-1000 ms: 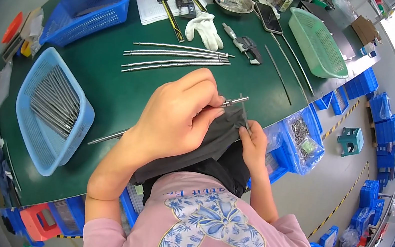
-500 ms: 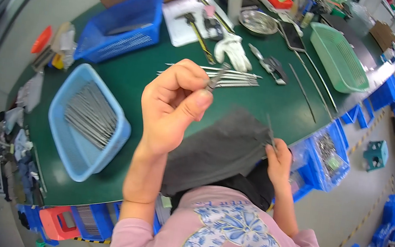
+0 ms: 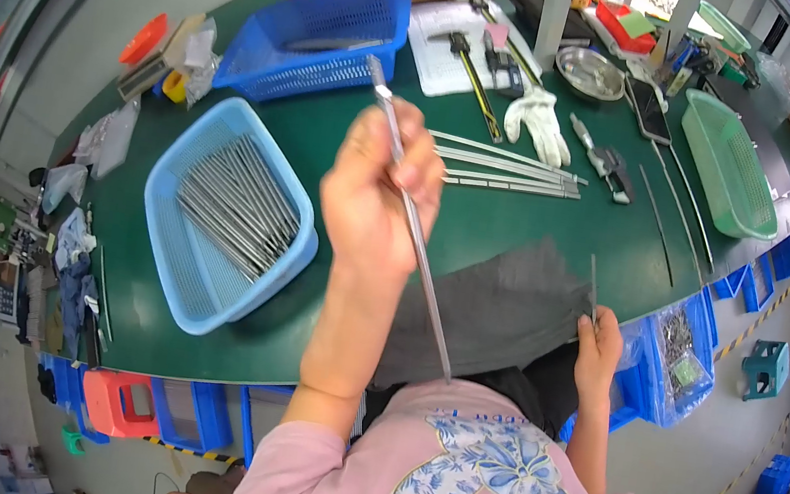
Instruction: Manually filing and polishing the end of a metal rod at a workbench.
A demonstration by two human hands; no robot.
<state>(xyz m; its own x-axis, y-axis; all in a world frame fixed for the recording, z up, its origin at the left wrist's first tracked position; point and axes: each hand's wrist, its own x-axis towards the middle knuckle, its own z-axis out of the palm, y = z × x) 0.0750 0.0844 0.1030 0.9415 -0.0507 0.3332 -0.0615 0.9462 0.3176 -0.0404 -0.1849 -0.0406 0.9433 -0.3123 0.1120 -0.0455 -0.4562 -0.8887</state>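
A long metal rod [image 3: 411, 217] is pinched in the raised left hand [image 3: 377, 194] above the green table [image 3: 518, 234], its long axis running diagonally, upper tip toward the blue baskets, lower end toward the person's chest. A short thin rod [image 3: 592, 290] is gripped upright by the right hand [image 3: 598, 348] at the table's edge.

rod [image 3: 415, 230] middle: behind fingers | bin [image 3: 678, 353] contents: too small to tell

rods [image 3: 238, 197] in basket [image 3: 169, 288] left | glove [image 3: 537, 126] behind cloth [image 3: 497, 312]
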